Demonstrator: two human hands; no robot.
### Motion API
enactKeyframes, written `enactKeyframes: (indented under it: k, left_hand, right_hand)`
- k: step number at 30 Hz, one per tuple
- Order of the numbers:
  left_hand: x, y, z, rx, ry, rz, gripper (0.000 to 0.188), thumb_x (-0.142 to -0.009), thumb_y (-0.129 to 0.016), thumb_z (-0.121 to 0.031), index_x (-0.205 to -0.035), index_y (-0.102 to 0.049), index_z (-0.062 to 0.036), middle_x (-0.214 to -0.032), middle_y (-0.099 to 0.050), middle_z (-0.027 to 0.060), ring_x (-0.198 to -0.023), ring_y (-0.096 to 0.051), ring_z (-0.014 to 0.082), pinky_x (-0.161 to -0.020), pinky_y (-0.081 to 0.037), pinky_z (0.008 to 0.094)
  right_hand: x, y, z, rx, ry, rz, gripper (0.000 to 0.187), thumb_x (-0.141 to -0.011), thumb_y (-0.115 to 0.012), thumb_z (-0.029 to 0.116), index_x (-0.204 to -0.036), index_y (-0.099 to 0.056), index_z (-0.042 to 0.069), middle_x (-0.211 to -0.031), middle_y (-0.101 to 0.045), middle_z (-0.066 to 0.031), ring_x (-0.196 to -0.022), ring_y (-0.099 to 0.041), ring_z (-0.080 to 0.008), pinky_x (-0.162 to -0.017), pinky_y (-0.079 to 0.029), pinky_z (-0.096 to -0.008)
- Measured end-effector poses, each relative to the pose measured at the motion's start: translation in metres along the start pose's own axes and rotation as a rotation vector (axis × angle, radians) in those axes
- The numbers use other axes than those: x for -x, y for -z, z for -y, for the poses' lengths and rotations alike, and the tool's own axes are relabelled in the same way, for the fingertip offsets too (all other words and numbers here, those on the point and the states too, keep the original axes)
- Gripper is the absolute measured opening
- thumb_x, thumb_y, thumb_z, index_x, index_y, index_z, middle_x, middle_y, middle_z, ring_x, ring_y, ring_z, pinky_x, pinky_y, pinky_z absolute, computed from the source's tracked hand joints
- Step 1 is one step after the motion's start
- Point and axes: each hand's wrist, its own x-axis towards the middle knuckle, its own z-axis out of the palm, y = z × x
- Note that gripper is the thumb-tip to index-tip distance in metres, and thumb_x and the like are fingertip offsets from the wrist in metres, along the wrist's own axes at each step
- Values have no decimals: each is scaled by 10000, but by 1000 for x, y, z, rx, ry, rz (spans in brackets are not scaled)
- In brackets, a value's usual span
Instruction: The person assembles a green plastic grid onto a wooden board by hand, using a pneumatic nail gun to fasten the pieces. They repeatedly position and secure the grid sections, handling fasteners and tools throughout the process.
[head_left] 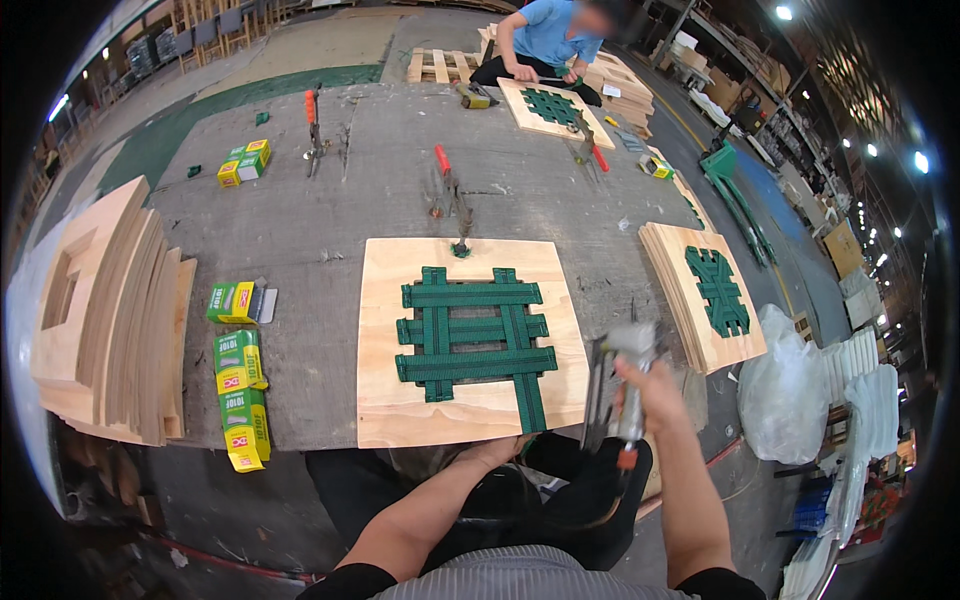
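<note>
A square plywood panel (385,400) lies in front of me, with dark green webbing straps (470,363) woven across its cut-out. One strap runs down to the panel's front edge. There my left hand (498,452) is closed at the strap's end, its fingers partly hidden by the edge. My right hand (655,395) grips a pneumatic staple gun (630,400), held just off the panel's right front corner and slightly blurred. At the panel's far edge, a red-handled toggle clamp (460,235) presses down on the wood.
Stacked plywood frames (120,320) stand at left, beside yellow-green staple boxes (238,360). Webbed panels (690,300) are piled at right. More clamps (313,135) sit farther back. Across the table a person in blue (550,40) works on another panel (515,100). A plastic bag (785,390) lies right.
</note>
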Motion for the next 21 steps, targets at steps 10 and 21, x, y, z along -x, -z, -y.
enactKeyframes:
  k: [10, 21]
  left_hand:
    - [1, -40, 9, -1656, -152, -232, 686, -1064, -229, -622, -1523, -401, -143, -1594, -422, 86, -1473, -398, 295, -1199, -338, 466]
    - [5, -70, 6, -954, -139, -512, 588, -1049, -366, -590, -1435, -488, -164, -1505, -512, 101, -1392, -489, 323, -1134, -398, 491]
  right_hand:
    - [25, -50, -61, 303, 70, 258, 95, -927, -697, 35, -987, -628, 11, -763, -621, -21, -537, -579, -107, -475, -474, -282]
    - [28, -55, -76, 354, -18, 204, 99, -947, -696, 75, -1012, -640, 25, -731, -607, 15, -508, -540, -71, -449, -405, -255]
